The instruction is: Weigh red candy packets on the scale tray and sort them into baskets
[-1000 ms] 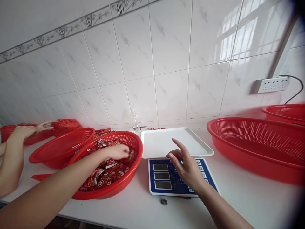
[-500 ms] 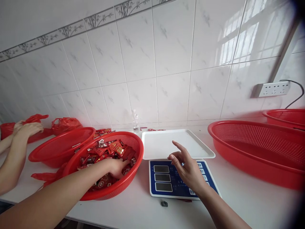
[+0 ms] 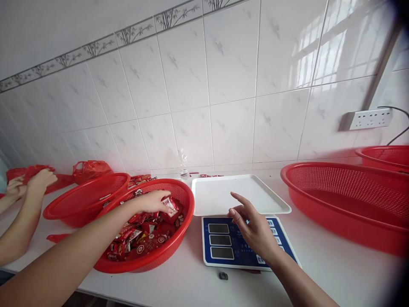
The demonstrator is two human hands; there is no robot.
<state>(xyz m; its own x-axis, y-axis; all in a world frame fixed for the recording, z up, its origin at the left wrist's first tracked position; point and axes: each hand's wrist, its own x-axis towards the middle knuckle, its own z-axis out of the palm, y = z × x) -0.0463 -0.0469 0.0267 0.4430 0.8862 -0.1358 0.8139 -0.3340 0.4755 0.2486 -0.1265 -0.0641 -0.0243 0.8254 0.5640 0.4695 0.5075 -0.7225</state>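
Note:
My left hand [image 3: 156, 202] is over a red plastic basket [image 3: 188, 213] filled with small red-wrapped packets [image 3: 140, 236]. Its fingers are closed on a red packet [image 3: 171, 206] with white lettering, just above the others. My right hand [image 3: 252, 226] hovers over the blue keypad of a digital scale [image 3: 220, 251], index finger stretched out and the other fingers loosely bent, holding nothing. Behind the keypad lies the scale's white tray [image 3: 230, 194], bare. The scale's three displays look blank.
A large red basket [image 3: 345, 204] stands on the right, another red basket [image 3: 89, 198] on the left. A clear bottle [image 3: 183, 164] is by the tiled wall. At far left a co-worker's hands [image 3: 41, 179] hold a red bag. A small dark object [image 3: 223, 276] lies before the scale.
My left hand has risen out of the packets and now holds a red one. My right hand has stayed nearly still over the scale. The co-worker's hands have shifted slightly.

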